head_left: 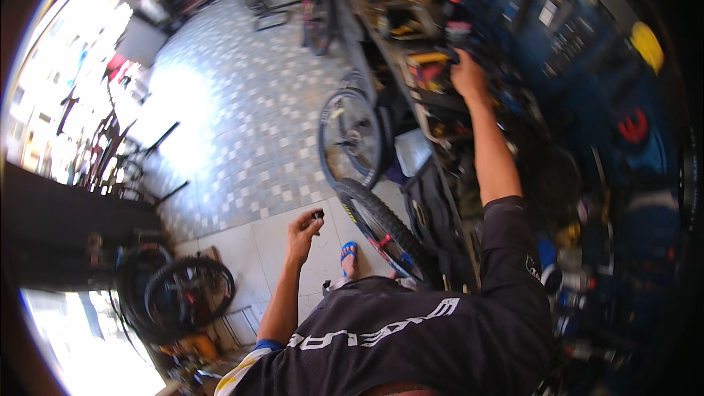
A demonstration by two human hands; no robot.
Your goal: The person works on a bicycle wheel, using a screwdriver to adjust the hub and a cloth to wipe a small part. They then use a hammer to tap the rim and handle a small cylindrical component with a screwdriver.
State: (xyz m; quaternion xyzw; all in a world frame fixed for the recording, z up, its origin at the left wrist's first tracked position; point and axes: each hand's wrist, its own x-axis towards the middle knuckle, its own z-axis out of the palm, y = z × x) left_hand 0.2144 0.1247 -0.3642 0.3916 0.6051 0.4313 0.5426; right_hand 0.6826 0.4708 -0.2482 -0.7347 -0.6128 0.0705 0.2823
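Black small part [317,214] is being pinched at the fingertips of the left hand [299,236]. Right hand [470,77] is being held out beside a dark, red-marked container [458,28]; whether it's being gripped can't be told. Knobbly tyre [391,221] is being seen right of left hand.

Free room over the tiled floor [242,147] beyond the left hand [300,235], bicycle wheels [386,221] standing between that hand and the bench [402,66], tight clutter [431,77] around the right hand [468,75].
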